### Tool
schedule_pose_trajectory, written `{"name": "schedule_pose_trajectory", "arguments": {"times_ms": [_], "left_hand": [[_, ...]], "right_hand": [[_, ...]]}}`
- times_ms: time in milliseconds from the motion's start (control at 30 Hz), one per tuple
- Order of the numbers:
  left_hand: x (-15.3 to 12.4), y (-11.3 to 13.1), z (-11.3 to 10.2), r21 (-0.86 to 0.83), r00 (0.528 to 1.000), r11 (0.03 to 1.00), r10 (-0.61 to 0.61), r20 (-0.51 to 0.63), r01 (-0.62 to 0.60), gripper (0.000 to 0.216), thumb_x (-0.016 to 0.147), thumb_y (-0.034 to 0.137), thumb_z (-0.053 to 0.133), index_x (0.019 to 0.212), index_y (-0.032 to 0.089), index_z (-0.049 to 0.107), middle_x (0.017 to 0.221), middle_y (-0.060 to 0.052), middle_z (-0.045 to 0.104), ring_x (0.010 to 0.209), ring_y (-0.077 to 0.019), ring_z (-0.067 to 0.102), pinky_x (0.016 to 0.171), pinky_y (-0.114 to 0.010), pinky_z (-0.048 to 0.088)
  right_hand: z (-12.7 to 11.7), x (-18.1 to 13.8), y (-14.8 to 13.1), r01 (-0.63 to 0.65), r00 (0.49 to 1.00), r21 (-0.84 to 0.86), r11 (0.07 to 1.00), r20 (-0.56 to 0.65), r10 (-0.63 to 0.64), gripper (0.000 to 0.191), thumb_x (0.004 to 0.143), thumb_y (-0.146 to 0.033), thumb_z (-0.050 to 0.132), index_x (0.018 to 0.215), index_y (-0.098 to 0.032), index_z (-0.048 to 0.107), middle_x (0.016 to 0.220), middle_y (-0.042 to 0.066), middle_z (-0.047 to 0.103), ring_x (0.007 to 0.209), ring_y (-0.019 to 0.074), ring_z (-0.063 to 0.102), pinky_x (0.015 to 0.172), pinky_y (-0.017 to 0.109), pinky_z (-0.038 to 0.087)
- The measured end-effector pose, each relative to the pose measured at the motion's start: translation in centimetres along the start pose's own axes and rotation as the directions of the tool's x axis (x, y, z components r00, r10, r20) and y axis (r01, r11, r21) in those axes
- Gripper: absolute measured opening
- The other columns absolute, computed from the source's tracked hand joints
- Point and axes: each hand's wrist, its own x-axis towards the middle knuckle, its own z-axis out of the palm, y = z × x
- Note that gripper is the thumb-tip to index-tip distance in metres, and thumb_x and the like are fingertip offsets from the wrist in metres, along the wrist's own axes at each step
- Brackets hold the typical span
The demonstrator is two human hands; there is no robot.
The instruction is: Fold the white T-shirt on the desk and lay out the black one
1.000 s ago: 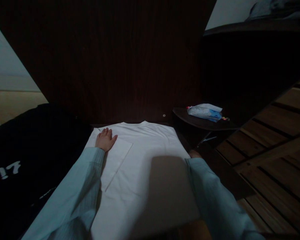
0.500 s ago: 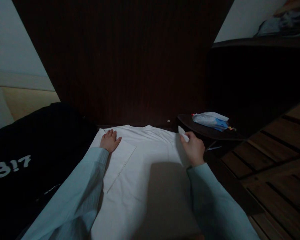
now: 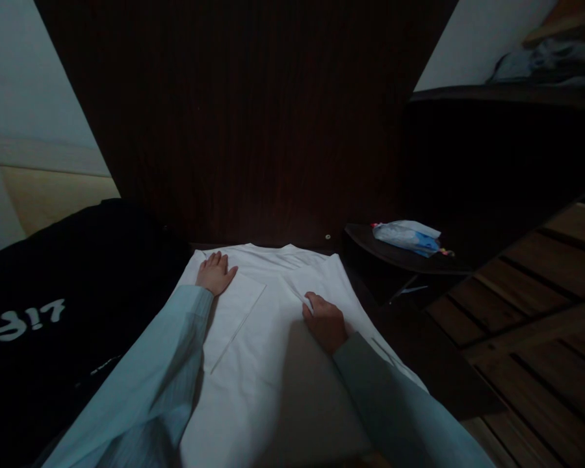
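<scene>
A white T-shirt (image 3: 253, 338) lies spread over a dark surface, neckline at the far side. Its left sleeve is folded inward, forming a flat flap. My left hand (image 3: 216, 273) rests flat on that flap near the shoulder, fingers stretched out. My right hand (image 3: 324, 321) pinches the other sleeve's edge and holds it over the shirt's middle right. The right side of the shirt is partly covered by my forearm, and a shadow darkens the lower part.
Black fabric with white lettering (image 3: 24, 318) lies at the left. A tall dark wooden panel (image 3: 244, 130) stands behind the shirt. On a small dark shelf (image 3: 365, 237) at the right sits a white and blue plastic packet (image 3: 407, 238). Wooden slats (image 3: 541, 331) show at the lower right.
My right hand has moved left and toward me, carrying the sleeve from the shirt's right edge over its body. My left hand stays pressed in place.
</scene>
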Motion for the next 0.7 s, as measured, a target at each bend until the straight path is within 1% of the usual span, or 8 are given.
{"name": "schedule_pose_trajectory", "arguments": {"times_ms": [167,233,267,333,400,500,567,700], "left_hand": [[0.5,-0.4,-0.1,-0.044,0.996,0.999,0.022,-0.082,-0.026,0.048,0.084,0.037,0.036,0.124,0.01,0.045,0.136,-0.014,0.036,0.127,-0.0258,0.03,0.102,-0.039,0.027],[0.8,-0.2,-1.0,-0.091,0.993,0.989,0.113,-0.022,-0.114,0.044,0.083,0.035,0.038,0.119,0.013,0.049,0.13,-0.012,0.044,0.122,-0.023,0.038,0.1,-0.034,0.031],[0.8,0.2,-1.5,-0.128,0.98,0.973,0.197,0.041,-0.19,0.042,0.082,0.035,0.038,0.116,0.013,0.051,0.126,-0.011,0.049,0.118,-0.0213,0.043,0.098,-0.032,0.034],[0.5,1.5,-2.6,-0.223,0.911,0.909,0.387,0.141,-0.352,0.042,0.082,0.037,0.038,0.114,0.014,0.052,0.121,-0.009,0.054,0.111,-0.0192,0.049,0.095,-0.028,0.038],[-0.2,3.7,-3.1,-0.291,0.849,0.836,0.515,0.119,-0.466,0.044,0.083,0.038,0.037,0.117,0.013,0.051,0.123,-0.01,0.052,0.111,-0.019,0.05,0.095,-0.028,0.038],[-1.7,7.1,-1.9,-0.323,0.802,0.758,0.597,-0.007,-0.567,0.046,0.083,0.036,0.038,0.121,0.012,0.047,0.127,-0.011,0.048,0.117,-0.0196,0.044,0.099,-0.031,0.035],[-2.6,8.7,-0.2,-0.311,0.798,0.746,0.598,-0.077,-0.589,0.045,0.084,0.033,0.038,0.122,0.01,0.046,0.129,-0.013,0.047,0.12,-0.0202,0.041,0.101,-0.033,0.033],[-3.4,9.4,2.5,-0.195,0.789,0.765,0.599,-0.138,-0.614,0.044,0.084,0.031,0.039,0.122,0.009,0.046,0.131,-0.016,0.043,0.122,-0.0235,0.038,0.102,-0.039,0.032]], "right_hand": [[0.8,-0.1,0.1,-0.019,0.993,0.112,0.994,-0.112,0.032,0.027,0.079,-0.028,0.044,0.099,-0.019,0.06,0.081,0.004,0.065,0.073,0.0152,0.059,0.067,0.023,0.039],[0.6,0.0,0.3,0.0,0.993,0.175,0.985,-0.113,0.02,0.027,0.076,-0.028,0.048,0.098,-0.019,0.06,0.074,0.002,0.064,0.07,0.0144,0.058,0.067,0.022,0.039],[0.4,0.0,0.5,0.017,0.995,0.211,0.977,-0.101,0.005,0.027,0.075,-0.027,0.049,0.097,-0.019,0.061,0.072,0.002,0.063,0.068,0.0138,0.057,0.067,0.022,0.039],[-0.1,0.0,0.7,0.048,0.998,0.277,0.96,-0.058,-0.033,0.027,0.072,-0.027,0.052,0.096,-0.019,0.061,0.068,0.0,0.061,0.065,0.0128,0.055,0.066,0.022,0.039],[-0.4,0.0,0.9,0.074,0.997,0.331,0.941,-0.008,-0.076,0.028,0.07,-0.025,0.053,0.097,-0.019,0.061,0.068,0.0,0.059,0.063,0.0122,0.053,0.066,0.022,0.039],[-0.8,0.0,1.3,0.123,0.986,0.4,0.908,0.059,-0.159,0.033,0.068,-0.02,0.053,0.101,-0.02,0.058,0.071,0.0,0.058,0.065,0.0118,0.051,0.066,0.023,0.039],[-0.8,0.0,1.5,0.149,0.973,0.435,0.888,0.097,-0.21,0.035,0.066,-0.016,0.052,0.101,-0.019,0.058,0.073,-0.001,0.056,0.066,0.0116,0.05,0.067,0.023,0.039],[-1.1,0.1,1.7,0.178,0.956,0.445,0.878,0.132,-0.261,0.035,0.065,-0.013,0.053,0.099,-0.018,0.057,0.073,-0.001,0.054,0.066,0.0109,0.048,0.064,0.022,0.036]]}}
